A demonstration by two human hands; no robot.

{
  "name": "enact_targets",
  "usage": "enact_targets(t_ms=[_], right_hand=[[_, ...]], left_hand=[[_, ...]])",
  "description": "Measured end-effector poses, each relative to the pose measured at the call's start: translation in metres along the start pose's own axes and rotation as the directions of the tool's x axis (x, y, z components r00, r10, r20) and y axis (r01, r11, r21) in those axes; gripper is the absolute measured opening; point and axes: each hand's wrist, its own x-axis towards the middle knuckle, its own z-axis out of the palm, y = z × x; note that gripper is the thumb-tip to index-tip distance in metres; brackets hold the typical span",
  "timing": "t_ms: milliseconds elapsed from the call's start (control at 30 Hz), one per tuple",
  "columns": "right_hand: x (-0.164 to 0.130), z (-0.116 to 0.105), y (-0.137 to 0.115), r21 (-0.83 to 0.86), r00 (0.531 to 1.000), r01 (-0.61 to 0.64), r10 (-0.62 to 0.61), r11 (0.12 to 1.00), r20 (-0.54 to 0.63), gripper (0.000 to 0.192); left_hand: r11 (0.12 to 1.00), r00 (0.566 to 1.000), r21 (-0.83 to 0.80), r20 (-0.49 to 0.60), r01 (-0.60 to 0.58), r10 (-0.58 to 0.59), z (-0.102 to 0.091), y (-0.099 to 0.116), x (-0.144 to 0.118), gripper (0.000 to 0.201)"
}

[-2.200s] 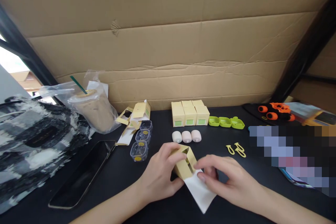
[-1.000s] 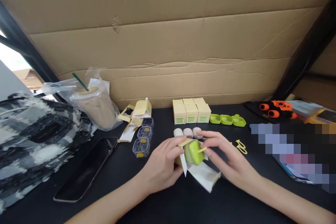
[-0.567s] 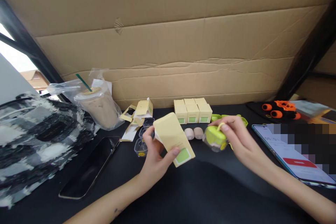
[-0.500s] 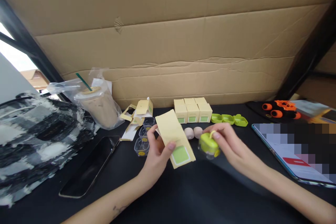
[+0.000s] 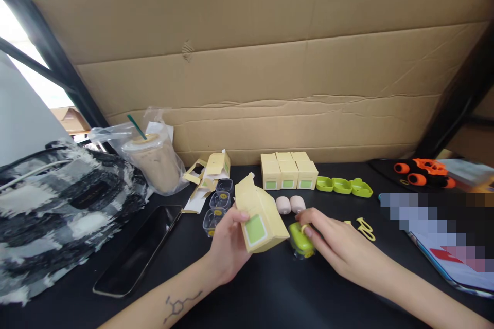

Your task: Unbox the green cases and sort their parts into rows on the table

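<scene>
My left hand (image 5: 230, 247) grips a small cream carton (image 5: 266, 211) with a green label, thumb on its front. The carton is puffed out into a box shape, with a flap standing up at its top. My right hand (image 5: 334, 239) pinches the yellow loop of a small clear case with a green lid (image 5: 300, 239), low over the black table just right of the carton. Behind the case sit two pale pink rounded pieces (image 5: 290, 204). Clear plastic cups (image 5: 212, 220) stand in a row behind my left hand.
Several closed cream boxes (image 5: 289, 172) stand at the back, beside green lids (image 5: 342, 187). Yellow loops (image 5: 366, 229) lie right of my right hand. Around the edges are opened cartons (image 5: 208, 172), a bagged drink (image 5: 154, 164), a dark phone (image 5: 137, 252), a lit phone (image 5: 443, 247) and an orange toy (image 5: 426, 170).
The flat carton in my left hand has opened out into a box shape. My right hand has lowered the green-lidded case, and the yellow loops now show beside it. The view has tilted slightly.
</scene>
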Motion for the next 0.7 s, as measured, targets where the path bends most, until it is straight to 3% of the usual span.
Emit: enact_targets(t_ms=[100,167,233,300,533,700], right_hand=[[-0.002,-0.001,-0.001,-0.088,0.973,0.109,-0.124,0.990,-0.195,0.033],[-0.003,-0.001,-0.003,-0.190,0.904,0.219,-0.272,0.957,-0.330,0.047],[-0.002,0.000,-0.005,-0.313,0.826,0.320,-0.425,0.895,-0.371,0.043],[0.000,0.000,-0.007,-0.390,0.784,0.369,-0.507,0.844,-0.357,0.035],[0.004,0.000,-0.009,-0.481,0.741,0.353,-0.554,0.803,-0.381,0.023],[0.004,-0.003,-0.013,-0.488,0.731,0.312,-0.534,0.815,-0.424,0.016]], left_hand=[[1.000,0.999,-0.021,-0.031,-0.021,0.020,0.006,-0.001,0.001,0.025],[0.999,0.999,-0.037,-0.038,0.010,-0.011,0.011,-0.002,0.000,0.027],[0.998,0.998,-0.027,-0.034,0.048,-0.049,0.015,-0.002,-0.002,0.028],[0.998,0.997,-0.012,-0.037,0.064,-0.064,0.017,-0.001,-0.004,0.028],[0.994,0.992,0.017,-0.076,0.104,-0.102,0.025,0.000,-0.008,0.024],[0.996,0.993,0.052,-0.095,0.068,-0.063,0.030,-0.003,-0.008,0.029]])
